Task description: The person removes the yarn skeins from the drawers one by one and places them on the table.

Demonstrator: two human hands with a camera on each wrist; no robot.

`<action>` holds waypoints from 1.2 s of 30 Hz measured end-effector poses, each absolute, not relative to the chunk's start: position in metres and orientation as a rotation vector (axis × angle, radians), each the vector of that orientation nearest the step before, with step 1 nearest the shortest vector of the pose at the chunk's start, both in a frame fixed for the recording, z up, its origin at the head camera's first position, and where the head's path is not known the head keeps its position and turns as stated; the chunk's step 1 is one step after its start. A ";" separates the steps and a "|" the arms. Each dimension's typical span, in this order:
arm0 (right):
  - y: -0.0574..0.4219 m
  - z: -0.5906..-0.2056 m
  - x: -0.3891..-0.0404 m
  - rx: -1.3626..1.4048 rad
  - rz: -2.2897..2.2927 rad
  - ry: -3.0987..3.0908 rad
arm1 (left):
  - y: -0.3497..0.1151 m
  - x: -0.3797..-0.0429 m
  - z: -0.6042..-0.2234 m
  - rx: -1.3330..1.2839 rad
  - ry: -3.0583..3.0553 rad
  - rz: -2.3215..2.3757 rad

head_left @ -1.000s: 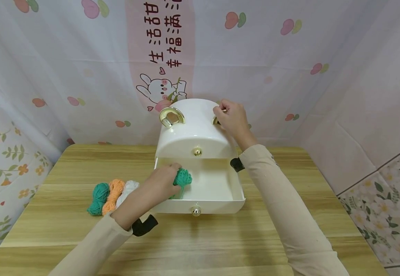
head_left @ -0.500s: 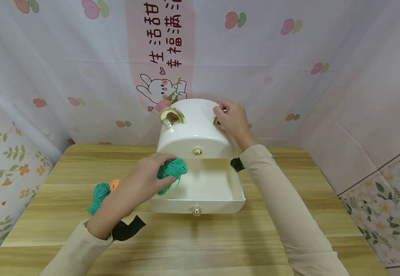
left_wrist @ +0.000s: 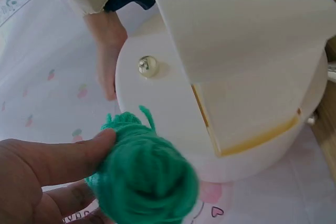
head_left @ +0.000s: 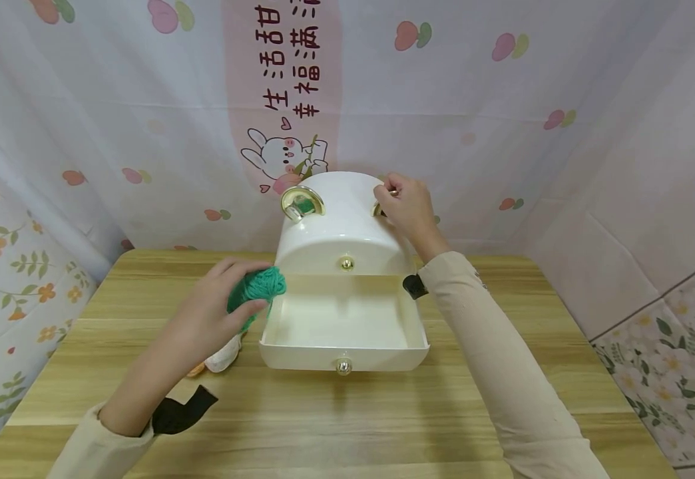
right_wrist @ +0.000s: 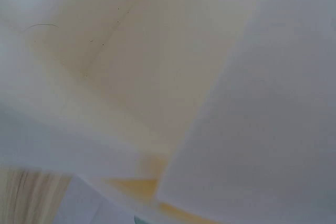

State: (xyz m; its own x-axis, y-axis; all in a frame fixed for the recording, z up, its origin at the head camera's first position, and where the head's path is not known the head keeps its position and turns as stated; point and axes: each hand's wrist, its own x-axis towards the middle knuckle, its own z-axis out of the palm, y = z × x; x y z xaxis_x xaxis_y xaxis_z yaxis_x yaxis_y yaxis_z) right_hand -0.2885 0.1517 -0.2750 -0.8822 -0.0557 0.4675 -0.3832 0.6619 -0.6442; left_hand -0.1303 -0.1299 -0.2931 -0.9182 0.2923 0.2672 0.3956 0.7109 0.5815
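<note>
In the head view, a white storage box with two gold ring-shaped handles stands on the table, its lower drawer pulled out and bare inside. My left hand holds a green skein of yarn between thumb and fingers, just left of the drawer. The left wrist view shows that skein close up, apart from the box. My right hand grips the right gold handle with curled fingers that hide most of it. Only the blurred white drawer fills the right wrist view.
A white skein and a bit of an orange skein lie left of the drawer, partly behind my left hand. A patterned curtain hangs behind the wooden table. The left gold handle stands on the box.
My left hand has lifted the green skein out of the drawer and carried it left, past the drawer's side. My right hand has stayed on the gold handle.
</note>
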 end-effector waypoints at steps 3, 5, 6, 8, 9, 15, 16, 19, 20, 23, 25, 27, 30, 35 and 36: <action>0.152 -0.276 -0.289 0.341 1.101 -2.475 | -0.138 -0.128 -0.295 -0.512 -2.742 -0.999; 0.152 -0.276 -0.289 0.340 1.109 -2.480 | -0.145 -0.126 -0.297 -0.478 -2.729 -1.009; 0.152 -0.277 -0.289 0.340 1.110 -2.482 | -0.148 -0.126 -0.298 -0.464 -2.723 -1.013; 0.152 -0.276 -0.289 0.339 1.110 -2.484 | -0.156 -0.125 -0.301 -0.443 -2.713 -1.020; 0.152 -0.276 -0.288 0.341 1.108 -2.483 | -0.161 -0.124 -0.302 -0.431 -2.706 -1.020; 0.153 -0.275 -0.289 0.360 1.096 -2.475 | -0.191 -0.126 -0.316 -0.260 -2.718 -0.976; 0.153 -0.275 -0.289 0.363 1.096 -2.475 | -0.196 -0.126 -0.319 -0.222 -2.725 -0.967; 0.153 -0.276 -0.290 0.364 1.099 -2.476 | -0.211 -0.128 -0.328 -0.139 -2.732 -0.964; 0.153 -0.276 -0.290 0.364 1.101 -2.476 | -0.215 -0.128 -0.331 -0.123 -2.730 -0.970; 0.153 -0.276 -0.290 0.359 1.109 -2.480 | -0.227 -0.129 -0.340 -0.087 -2.729 -0.985; 0.153 -0.276 -0.290 0.359 1.107 -2.476 | -0.234 -0.131 -0.346 -0.056 -2.740 -0.989; 0.153 -0.275 -0.289 0.360 1.100 -2.474 | -0.240 -0.132 -0.352 -0.023 -2.760 -1.000; 0.153 -0.275 -0.289 0.365 1.089 -2.468 | -0.250 -0.135 -0.361 0.024 -2.788 -1.003; 0.153 -0.276 -0.290 0.370 1.067 -2.460 | -0.265 -0.138 -0.378 0.063 -2.805 -1.015; 0.153 -0.276 -0.290 0.371 1.065 -2.459 | -0.268 -0.139 -0.382 0.074 -2.814 -1.011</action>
